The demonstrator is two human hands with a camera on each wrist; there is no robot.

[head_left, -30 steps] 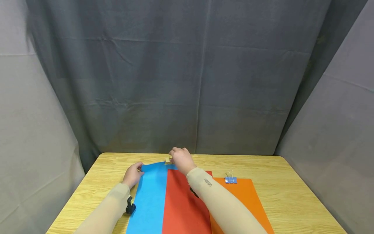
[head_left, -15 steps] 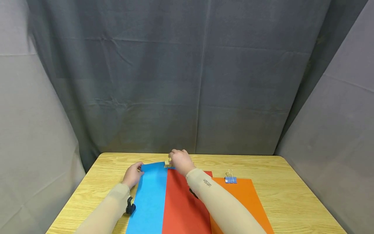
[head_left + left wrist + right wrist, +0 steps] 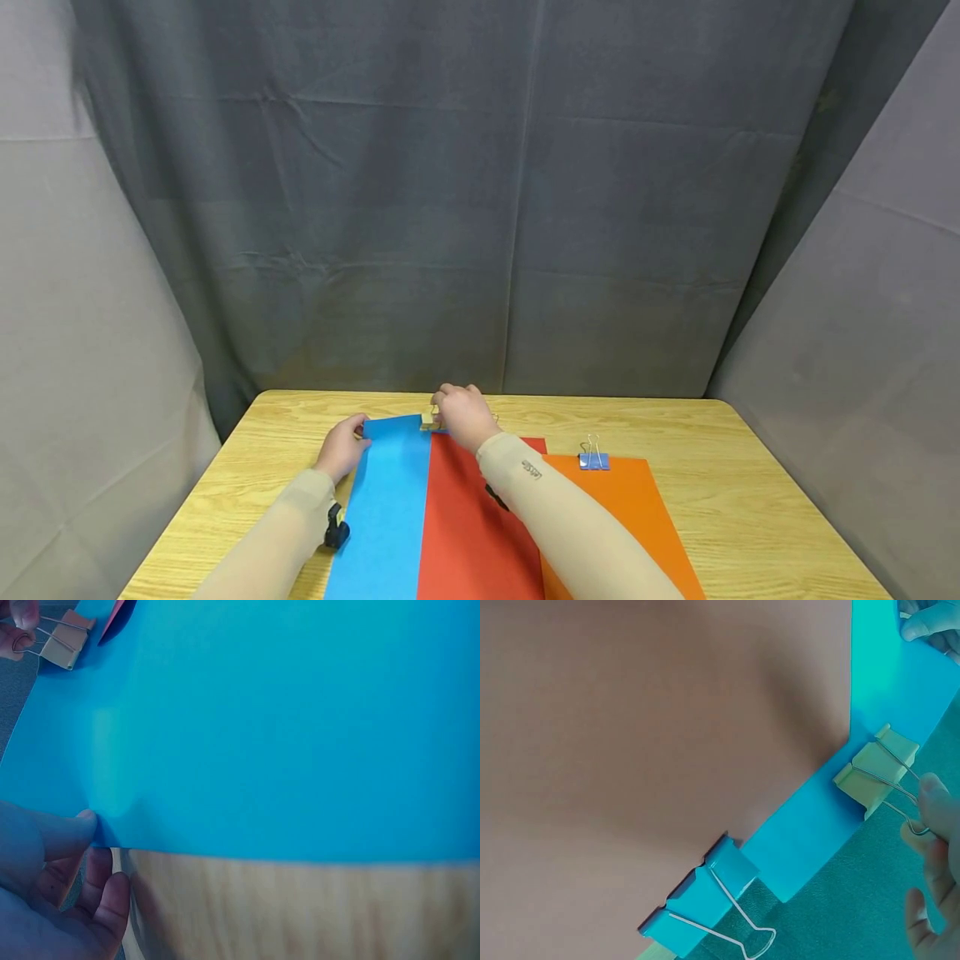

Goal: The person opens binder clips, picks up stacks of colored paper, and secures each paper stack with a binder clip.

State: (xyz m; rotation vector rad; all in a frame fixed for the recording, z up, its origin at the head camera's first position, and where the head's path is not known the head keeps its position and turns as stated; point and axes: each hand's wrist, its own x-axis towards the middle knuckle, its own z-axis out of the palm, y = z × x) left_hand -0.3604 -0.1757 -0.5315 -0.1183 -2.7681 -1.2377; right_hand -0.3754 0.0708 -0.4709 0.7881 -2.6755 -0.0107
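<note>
My left hand (image 3: 341,450) pinches the far left corner of a blue sheet of paper (image 3: 390,500) between thumb and fingers, lifting it a little off the table. A yellow binder clip (image 3: 877,771) sits over the blue sheet's far edge. My right hand (image 3: 467,417) pinches its wire handles, with thumb and finger on the loops in the right wrist view. A red sheet (image 3: 480,508) overlaps the blue one. On the red sheet's far edge sits another binder clip (image 3: 701,900), mostly hidden behind my right hand in the head view.
To the right lies an orange sheet (image 3: 618,500), partly under my right forearm, with a blue binder clip (image 3: 594,461) on its far edge. The wooden table (image 3: 750,500) ends at a grey curtain (image 3: 450,208). Pale cloth hangs on both sides.
My right hand has come slightly down and toward me, bringing the yellow binder clip lower over the blue sheet's edge. The left hand keeps its hold on the corner.
</note>
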